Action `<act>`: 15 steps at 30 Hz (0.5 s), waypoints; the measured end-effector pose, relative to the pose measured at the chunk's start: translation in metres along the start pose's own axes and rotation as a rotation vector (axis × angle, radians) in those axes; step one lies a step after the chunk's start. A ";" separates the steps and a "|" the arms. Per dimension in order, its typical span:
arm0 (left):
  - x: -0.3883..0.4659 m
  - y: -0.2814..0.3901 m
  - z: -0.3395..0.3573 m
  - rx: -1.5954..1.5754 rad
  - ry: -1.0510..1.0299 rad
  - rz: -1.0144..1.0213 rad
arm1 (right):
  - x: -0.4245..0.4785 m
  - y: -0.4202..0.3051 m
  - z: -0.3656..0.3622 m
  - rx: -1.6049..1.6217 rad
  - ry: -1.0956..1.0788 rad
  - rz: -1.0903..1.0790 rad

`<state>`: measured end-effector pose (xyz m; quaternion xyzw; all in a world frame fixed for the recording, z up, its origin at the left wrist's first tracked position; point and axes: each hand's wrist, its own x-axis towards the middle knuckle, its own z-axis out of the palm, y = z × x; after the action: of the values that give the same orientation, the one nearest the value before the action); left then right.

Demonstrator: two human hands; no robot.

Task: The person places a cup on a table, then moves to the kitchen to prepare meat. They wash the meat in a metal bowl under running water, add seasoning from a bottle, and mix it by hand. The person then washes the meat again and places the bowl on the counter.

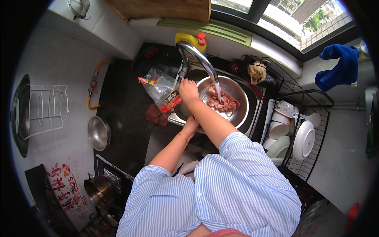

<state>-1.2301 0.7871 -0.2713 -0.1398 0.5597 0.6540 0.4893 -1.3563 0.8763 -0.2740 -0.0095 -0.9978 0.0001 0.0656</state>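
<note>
A steel bowl (244,97) sits in the sink (253,124) with pieces of raw meat (226,102) in it. Water runs from the curved chrome tap (204,60) onto the meat. My right hand (188,90) is beside the bowl's left rim, its fingertips at the lower end of the tap's lever (181,74); whether they grip it is unclear. My left hand (192,126), with a bracelet at the wrist, is at the sink's front edge, its fingers partly hidden beneath my right forearm. A clear printed plastic bag (158,89) lies left of my right hand, overlapping the sink's edge.
A brown cloth (156,115) lies by the sink's left corner. Behind the tap stands a yellow jug (189,38) with a red cap. Right of the sink, a black dish rack (318,133) holds bowls and plates. Another steel bowl (99,133) leans near the left wall.
</note>
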 end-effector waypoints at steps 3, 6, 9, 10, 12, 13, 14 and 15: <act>0.007 0.003 0.000 0.024 0.000 -0.005 | 0.001 0.000 0.001 0.012 -0.013 0.004; 0.009 0.005 0.000 -0.019 0.034 -0.023 | 0.002 -0.001 0.004 0.041 -0.049 0.007; 0.011 0.005 -0.003 -0.024 0.042 -0.006 | 0.003 0.000 0.007 0.048 -0.042 0.008; 0.012 0.004 -0.002 -0.027 0.050 0.011 | 0.003 0.001 0.009 0.041 -0.025 0.010; 0.015 -0.001 -0.002 -0.038 0.073 0.047 | 0.003 0.001 0.007 0.042 -0.023 0.008; 0.018 -0.005 -0.003 -0.051 0.064 0.067 | 0.003 0.000 0.005 0.050 -0.040 0.003; 0.022 -0.008 -0.004 -0.063 0.054 0.086 | 0.004 -0.001 0.002 0.058 -0.056 -0.002; 0.023 -0.010 -0.004 -0.074 0.041 0.105 | 0.003 -0.001 0.002 0.041 -0.035 -0.009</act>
<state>-1.2348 0.7935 -0.2957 -0.1418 0.5517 0.6960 0.4371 -1.3597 0.8757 -0.2755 -0.0039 -0.9986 0.0205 0.0480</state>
